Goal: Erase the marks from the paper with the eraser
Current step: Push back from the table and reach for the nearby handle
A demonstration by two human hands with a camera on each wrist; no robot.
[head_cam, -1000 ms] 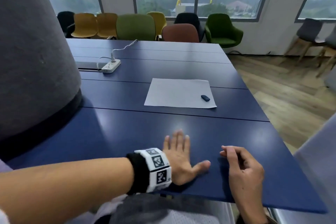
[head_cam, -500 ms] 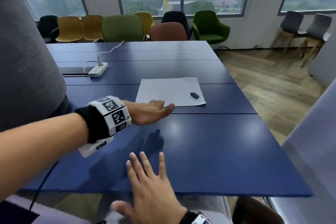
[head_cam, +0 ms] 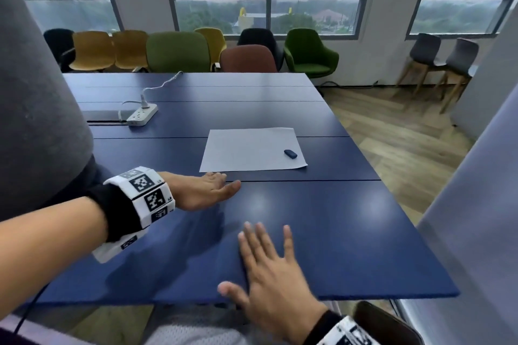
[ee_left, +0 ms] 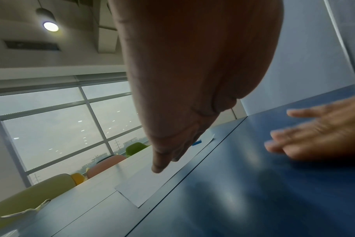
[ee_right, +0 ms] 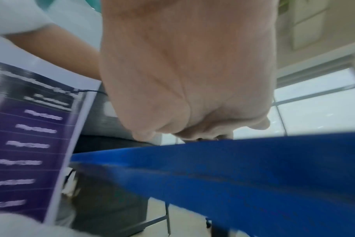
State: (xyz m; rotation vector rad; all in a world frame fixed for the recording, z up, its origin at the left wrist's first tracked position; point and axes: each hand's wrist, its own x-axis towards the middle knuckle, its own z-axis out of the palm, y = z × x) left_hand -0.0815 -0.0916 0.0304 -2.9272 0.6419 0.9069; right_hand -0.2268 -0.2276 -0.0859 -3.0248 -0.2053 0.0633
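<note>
Eraser point(head_cam: 290, 153) on paper point(head_cam: 246, 150), right portion, mid-worktop point(head_cam: 336, 232) — untouched. Left hand point(head_cam: 200, 190) extended flat toward paper's near corner, probably to steady it; right hand point(head_cam: 269, 269) splayed, empty.

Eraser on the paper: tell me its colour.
The eraser is dark blue; the head view shows it best, lying on the paper.

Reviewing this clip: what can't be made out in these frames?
- Marks on the paper: too faint or small in the head view.
- Eraser: tiny there; mostly hidden behind the left hand in the left wrist view.
- Right hand fingertips: blurred in the left wrist view, hidden behind the palm in the right wrist view.
</note>
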